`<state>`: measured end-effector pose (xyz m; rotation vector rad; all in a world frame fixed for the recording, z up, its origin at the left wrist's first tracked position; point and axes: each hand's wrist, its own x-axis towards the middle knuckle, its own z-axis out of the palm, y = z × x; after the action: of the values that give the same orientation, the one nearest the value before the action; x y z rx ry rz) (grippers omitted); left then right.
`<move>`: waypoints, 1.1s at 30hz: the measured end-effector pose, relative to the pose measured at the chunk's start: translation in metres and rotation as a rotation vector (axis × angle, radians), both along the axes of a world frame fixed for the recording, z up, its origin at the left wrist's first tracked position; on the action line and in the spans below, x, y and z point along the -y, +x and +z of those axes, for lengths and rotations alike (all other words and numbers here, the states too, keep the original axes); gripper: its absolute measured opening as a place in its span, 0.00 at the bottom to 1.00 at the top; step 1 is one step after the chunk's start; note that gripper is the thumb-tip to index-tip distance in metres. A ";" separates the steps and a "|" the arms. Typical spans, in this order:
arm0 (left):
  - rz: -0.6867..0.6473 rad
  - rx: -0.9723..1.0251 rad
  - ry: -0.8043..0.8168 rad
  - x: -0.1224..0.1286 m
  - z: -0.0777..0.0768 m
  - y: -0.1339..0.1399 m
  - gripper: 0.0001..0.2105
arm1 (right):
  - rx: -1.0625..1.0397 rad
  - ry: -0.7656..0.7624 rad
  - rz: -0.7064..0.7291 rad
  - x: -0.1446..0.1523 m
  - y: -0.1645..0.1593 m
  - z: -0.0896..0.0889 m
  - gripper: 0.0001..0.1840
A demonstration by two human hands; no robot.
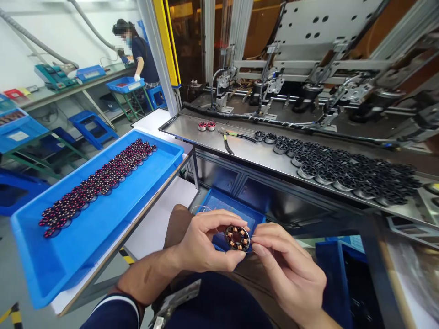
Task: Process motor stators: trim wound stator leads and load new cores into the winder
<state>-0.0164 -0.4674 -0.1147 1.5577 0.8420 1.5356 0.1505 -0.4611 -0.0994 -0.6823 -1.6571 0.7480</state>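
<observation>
Left hand grips a coil ring, right hand at its rim

The ring is above the person's lap, its face turned up toward the head camera, with copper windings showing around the inside. Left fingers lie along the upper edge and the left thumb along the lower one, holding it firmly between them. On the right side, the other hand's thumb and fingertips are brought narrowly together just beside the rim; what lies between them is too fine to tell. A thin wire curves over the left hand.

Below and beyond the hands is a blue box; a darker bin is at the lower right. To the left, a long blue tray holds a band of red-and-black parts, packed close.

Across the front runs a metal shelf. Two red parts sit side by side near its left end, then pliers with their handles spread, then many black parts crowded toward the right. Behind rises a machine.

Farthest off, at upper left, a co-worker stands with a gloved hand at a blue basket, near a blue stool.
</observation>
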 end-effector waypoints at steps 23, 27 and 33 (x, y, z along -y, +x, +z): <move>-0.417 0.205 -0.435 0.007 0.009 -0.002 0.21 | 0.103 0.073 0.406 -0.031 0.018 0.020 0.19; -0.482 0.196 -0.493 0.008 0.011 -0.001 0.20 | 0.122 0.064 0.501 -0.029 0.015 0.022 0.17; -0.508 0.214 -0.572 0.005 0.007 -0.001 0.24 | 0.112 0.183 0.337 -0.020 0.018 0.020 0.11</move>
<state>-0.0170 -0.4727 -0.1072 1.0542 0.6238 0.9587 0.1684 -0.4407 -0.0796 -0.3223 -1.9440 0.7927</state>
